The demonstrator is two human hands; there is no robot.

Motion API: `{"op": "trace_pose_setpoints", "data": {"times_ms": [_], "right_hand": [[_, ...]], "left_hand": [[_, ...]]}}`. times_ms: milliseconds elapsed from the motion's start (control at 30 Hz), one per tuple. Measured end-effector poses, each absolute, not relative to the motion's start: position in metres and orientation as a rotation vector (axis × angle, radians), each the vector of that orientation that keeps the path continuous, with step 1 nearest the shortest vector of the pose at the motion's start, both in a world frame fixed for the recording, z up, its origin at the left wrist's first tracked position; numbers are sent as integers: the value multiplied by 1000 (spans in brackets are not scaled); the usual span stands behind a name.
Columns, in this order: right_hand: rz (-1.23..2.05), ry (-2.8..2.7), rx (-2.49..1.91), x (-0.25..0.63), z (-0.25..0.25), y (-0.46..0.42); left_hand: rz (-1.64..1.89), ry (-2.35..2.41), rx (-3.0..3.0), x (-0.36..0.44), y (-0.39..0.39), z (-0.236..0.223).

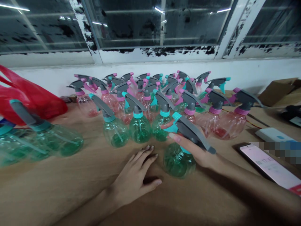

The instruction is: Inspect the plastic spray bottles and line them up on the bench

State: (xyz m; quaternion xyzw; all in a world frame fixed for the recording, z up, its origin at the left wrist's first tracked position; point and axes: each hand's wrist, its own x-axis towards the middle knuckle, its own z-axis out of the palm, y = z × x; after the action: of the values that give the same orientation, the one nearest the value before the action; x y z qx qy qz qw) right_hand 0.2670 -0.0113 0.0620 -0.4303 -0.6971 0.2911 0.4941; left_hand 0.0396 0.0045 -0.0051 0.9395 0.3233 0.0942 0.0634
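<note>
My right hand (pixel 199 153) is wrapped round the neck of a green spray bottle (pixel 177 161) with a grey and turquoise spray head; it looks slightly tilted, and I cannot tell whether its base touches the table. Flat on the wooden table lies my left hand (pixel 138 172), fingers stretched out and holding nothing. Just beyond my hands stand a green spray bottle (pixel 116 131), a second green bottle (pixel 140 128) and a third green bottle (pixel 161 125). Pink spray bottles (pixel 229 125) stand to the right of these and behind, among many others.
Several green spray bottles (pixel 63 141) stand at the left, near a red plastic bag (pixel 35 97). On the right lie a phone (pixel 265 160) with a lit screen and a white box (pixel 272 135). A cardboard box (pixel 279 92) sits behind them, below the window wall.
</note>
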Motion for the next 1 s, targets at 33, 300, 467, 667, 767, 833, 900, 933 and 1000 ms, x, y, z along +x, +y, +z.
{"op": "trace_pose_setpoints", "data": {"times_ms": [33,300,467,667,767,833,900,933,1000], "right_hand": [[703,-1694,-1042,267,61,-11],[699,-1672,-1046,267,60,-12],[711,-1672,-1054,267,62,-11],[707,-1677,-1074,267,62,-11],[696,-1673,-1058,267,61,-11],[701,-1670,-1060,267,60,-11],[716,-1670,-1049,267,60,-11],[722,-1669,-1040,267,59,-11],[728,-1670,-1030,267,59,-11]], "left_hand": [[285,975,2841,40,5,-5],[312,973,2837,38,4,-4],[320,974,2833,39,4,-3],[311,963,2856,38,5,-6],[321,964,2860,38,5,-8],[312,973,2859,38,5,-8],[299,976,2860,38,4,-7],[292,977,2859,38,4,-7],[295,973,2859,39,4,-5]]}}
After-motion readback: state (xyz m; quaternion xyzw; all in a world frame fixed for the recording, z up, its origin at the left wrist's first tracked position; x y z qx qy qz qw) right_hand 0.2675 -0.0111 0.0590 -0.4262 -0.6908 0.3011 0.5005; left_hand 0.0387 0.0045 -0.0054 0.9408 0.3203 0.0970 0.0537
